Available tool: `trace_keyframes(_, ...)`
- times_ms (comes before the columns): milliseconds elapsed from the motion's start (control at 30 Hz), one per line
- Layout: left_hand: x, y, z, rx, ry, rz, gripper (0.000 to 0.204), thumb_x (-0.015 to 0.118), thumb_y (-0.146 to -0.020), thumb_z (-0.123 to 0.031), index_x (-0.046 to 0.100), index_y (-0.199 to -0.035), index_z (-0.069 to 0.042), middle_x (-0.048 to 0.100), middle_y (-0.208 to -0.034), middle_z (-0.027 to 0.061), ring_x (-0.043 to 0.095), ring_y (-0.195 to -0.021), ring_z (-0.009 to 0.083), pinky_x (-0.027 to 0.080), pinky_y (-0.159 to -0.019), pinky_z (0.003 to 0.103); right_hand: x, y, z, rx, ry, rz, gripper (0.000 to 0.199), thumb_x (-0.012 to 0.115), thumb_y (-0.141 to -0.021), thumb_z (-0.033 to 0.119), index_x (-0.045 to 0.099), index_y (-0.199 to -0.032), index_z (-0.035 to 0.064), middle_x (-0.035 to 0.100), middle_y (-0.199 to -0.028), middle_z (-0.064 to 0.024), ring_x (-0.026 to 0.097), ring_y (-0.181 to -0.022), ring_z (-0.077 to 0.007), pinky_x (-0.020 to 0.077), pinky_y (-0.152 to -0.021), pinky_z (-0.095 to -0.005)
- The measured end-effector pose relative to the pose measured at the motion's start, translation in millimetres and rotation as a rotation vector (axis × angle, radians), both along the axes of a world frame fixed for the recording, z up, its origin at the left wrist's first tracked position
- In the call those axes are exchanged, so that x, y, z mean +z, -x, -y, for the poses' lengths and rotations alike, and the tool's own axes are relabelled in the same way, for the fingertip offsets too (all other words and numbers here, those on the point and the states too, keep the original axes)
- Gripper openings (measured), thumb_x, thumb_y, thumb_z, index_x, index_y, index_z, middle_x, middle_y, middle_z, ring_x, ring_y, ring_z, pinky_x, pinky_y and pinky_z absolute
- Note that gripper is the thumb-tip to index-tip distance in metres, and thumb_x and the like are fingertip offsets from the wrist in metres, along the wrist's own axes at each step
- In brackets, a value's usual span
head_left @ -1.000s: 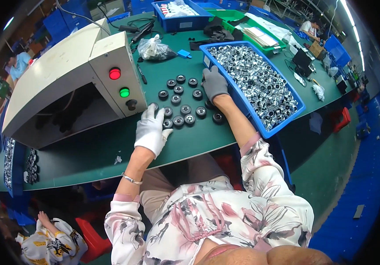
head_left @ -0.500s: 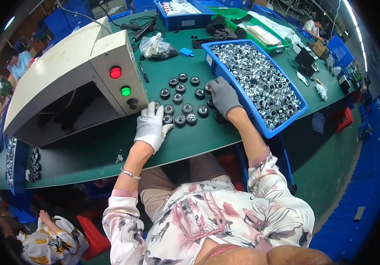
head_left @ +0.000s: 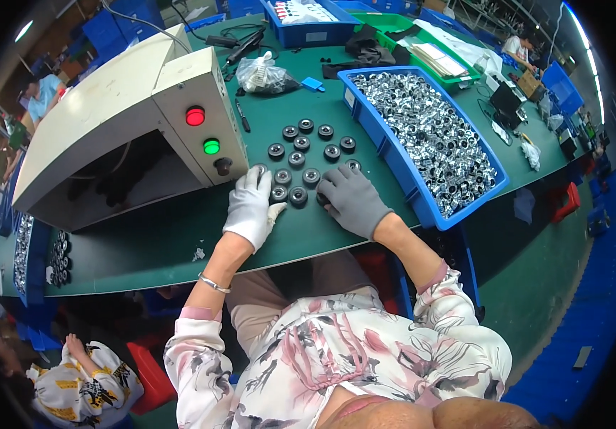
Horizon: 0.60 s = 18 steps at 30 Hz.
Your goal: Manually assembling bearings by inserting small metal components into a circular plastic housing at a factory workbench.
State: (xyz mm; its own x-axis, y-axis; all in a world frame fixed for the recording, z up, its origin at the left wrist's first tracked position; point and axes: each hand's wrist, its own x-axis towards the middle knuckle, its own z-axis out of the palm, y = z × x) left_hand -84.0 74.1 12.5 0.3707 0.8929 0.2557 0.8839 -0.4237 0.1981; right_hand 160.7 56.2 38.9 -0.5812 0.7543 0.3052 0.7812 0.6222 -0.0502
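Observation:
Several small black round parts with shiny metal centres (head_left: 297, 159) stand in a loose cluster on the green table. My left hand (head_left: 250, 213), in a white glove, lies at the cluster's left edge with its fingers stretched out over a part and the thumb apart. On the right side, my right hand (head_left: 354, 201) in a grey glove rests over more of these parts, fingers spread and slightly bent. Its palm hides some parts, and one shows at its fingertips. To its right stands a blue bin (head_left: 393, 161) full of shiny metal ring-shaped pieces (head_left: 429, 136).
A beige machine (head_left: 107, 107) with red and green buttons stands at the left. Behind the cluster lie a black pen (head_left: 243, 116), a plastic bag of white pieces (head_left: 265, 75) and a blue tag (head_left: 313, 84). Farther back are a green tray (head_left: 458, 80) and another blue bin (head_left: 315, 34).
My right hand has moved nearer and slightly left, from the cluster's far right side to over its near right parts. My left hand has stayed at the left edge.

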Motion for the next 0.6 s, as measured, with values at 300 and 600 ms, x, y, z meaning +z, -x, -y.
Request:
trace_keyframes(300,-3,2,-3,-0.013,-0.016,-0.048,0.080,0.081,-0.077,-0.036,0.047,-0.138,0.002,0.044,-0.144,0.0226,0.048,-0.126,0.0391,0.043,-0.103,0.045,-1,-10,-9,0.035,-0.028,-0.082,0.020,0.070,-0.081,0.015,0.064,-0.099,0.0095,0.063,-0.094,-0.0073,0.059,-0.095,-0.0286,0.0459,-0.088,-0.0396)
trace_keyframes(600,10,-4,-1,0.035,0.009,-0.058,0.087,0.083,-0.074,-0.041,0.047,-0.139,0.005,0.045,-0.145,0.0220,0.048,-0.127,0.0399,0.041,-0.107,0.046,-1,-13,-34,0.042,0.256,-0.240,0.010,0.067,-0.088,0.017,0.067,-0.094,0.0087,0.066,-0.099,-0.0089,0.061,-0.093,-0.0297,0.0487,-0.081,-0.0423)
